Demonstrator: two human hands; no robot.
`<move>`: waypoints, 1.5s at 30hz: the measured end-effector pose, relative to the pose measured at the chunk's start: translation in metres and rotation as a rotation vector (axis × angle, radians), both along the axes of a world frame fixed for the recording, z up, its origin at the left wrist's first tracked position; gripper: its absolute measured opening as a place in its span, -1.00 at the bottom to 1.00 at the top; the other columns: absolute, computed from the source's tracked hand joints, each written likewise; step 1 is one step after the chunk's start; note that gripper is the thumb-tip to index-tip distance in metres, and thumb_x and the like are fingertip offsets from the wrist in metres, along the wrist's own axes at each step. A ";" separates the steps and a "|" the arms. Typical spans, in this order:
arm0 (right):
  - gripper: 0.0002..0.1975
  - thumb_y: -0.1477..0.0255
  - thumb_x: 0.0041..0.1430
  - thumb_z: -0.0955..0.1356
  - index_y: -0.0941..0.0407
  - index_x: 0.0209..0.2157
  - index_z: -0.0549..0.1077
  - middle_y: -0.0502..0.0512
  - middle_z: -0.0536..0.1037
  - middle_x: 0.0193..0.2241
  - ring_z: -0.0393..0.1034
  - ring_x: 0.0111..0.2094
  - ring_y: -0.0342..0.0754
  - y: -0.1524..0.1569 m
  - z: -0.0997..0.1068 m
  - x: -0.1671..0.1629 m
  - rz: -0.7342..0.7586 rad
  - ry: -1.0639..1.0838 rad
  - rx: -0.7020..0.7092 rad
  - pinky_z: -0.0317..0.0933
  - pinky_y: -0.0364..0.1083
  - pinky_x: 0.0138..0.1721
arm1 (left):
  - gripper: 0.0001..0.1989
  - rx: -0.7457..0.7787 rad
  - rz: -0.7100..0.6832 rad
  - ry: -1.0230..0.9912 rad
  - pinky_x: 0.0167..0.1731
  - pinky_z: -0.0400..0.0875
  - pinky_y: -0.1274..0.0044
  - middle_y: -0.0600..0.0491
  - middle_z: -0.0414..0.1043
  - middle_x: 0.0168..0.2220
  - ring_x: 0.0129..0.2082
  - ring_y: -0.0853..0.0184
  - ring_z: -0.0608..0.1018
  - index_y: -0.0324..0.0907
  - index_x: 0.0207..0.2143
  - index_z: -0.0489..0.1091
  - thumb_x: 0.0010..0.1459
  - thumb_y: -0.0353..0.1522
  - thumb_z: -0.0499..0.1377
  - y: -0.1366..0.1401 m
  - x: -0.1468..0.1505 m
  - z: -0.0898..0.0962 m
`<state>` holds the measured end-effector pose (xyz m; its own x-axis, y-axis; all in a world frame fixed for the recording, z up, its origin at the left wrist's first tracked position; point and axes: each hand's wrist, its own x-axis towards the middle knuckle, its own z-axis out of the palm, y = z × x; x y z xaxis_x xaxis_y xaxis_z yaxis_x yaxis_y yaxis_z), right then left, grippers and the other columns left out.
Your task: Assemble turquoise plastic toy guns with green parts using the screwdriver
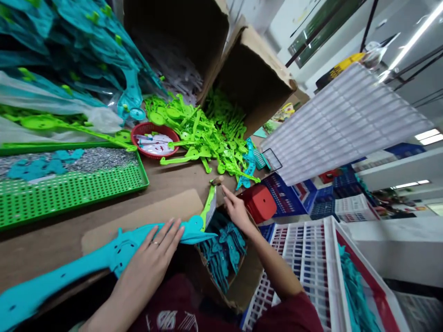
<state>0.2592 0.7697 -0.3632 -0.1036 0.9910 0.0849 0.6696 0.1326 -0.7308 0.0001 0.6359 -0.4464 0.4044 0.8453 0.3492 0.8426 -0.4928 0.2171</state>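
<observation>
A long turquoise plastic part (126, 246) lies along the front of the table. My left hand (157, 246) rests flat on it, fingers stretched out and not wrapped round it. At its far end a lime-green piece with a silvery blade-like face (209, 207) sticks up from the round joint. My right hand (237, 210) is closed round the handle of a small hammer (218, 180), whose brownish head is at the tip of the lime-green piece. Whether the head touches that tip I cannot tell.
Loose lime-green parts (204, 133) spill from a cardboard box (263, 60). Left of them stand a red basket (136, 145) and a green tray (104, 193). Turquoise pieces (224, 244) fill a box below my hands. A red stool (263, 203) and white crates (301, 244) stand right.
</observation>
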 end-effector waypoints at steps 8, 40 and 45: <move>-0.53 0.29 0.37 0.23 0.01 0.26 0.33 -0.06 0.36 -0.52 0.12 -0.61 -0.21 -0.044 0.008 -0.005 -0.048 0.123 0.032 0.13 -0.20 -0.59 | -0.34 -0.026 0.038 0.001 0.25 0.27 0.18 -0.07 0.15 0.34 0.34 0.15 0.26 -0.31 0.25 0.31 0.15 -0.67 -0.18 0.009 -0.001 0.012; -0.48 0.48 0.43 0.12 -0.02 0.36 0.13 0.10 0.46 -0.30 0.37 -0.31 -0.05 -0.039 0.045 -0.351 1.348 -0.057 0.360 0.35 -0.09 -0.26 | -0.61 0.140 0.472 -0.056 0.13 0.35 0.27 -0.12 0.38 0.18 0.15 0.11 0.44 -0.25 0.20 0.31 0.38 -0.43 -0.04 -0.001 -0.029 0.005; -0.50 0.53 0.38 0.18 0.05 0.31 0.24 0.07 0.44 -0.34 0.32 -0.41 -0.09 -0.034 -0.004 -0.415 1.463 -0.470 0.271 0.28 -0.12 -0.31 | -0.58 0.268 0.483 -0.006 0.17 0.26 0.21 -0.17 0.33 0.22 0.19 0.02 0.39 -0.33 0.21 0.31 0.38 -0.37 -0.02 0.001 -0.046 0.015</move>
<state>-0.1554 0.7359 -0.3675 -0.9965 -0.0313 -0.0779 -0.0023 0.9376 -0.3477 -0.0456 0.6370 -0.4317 -0.0102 0.8156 0.5786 0.9857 -0.0893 0.1432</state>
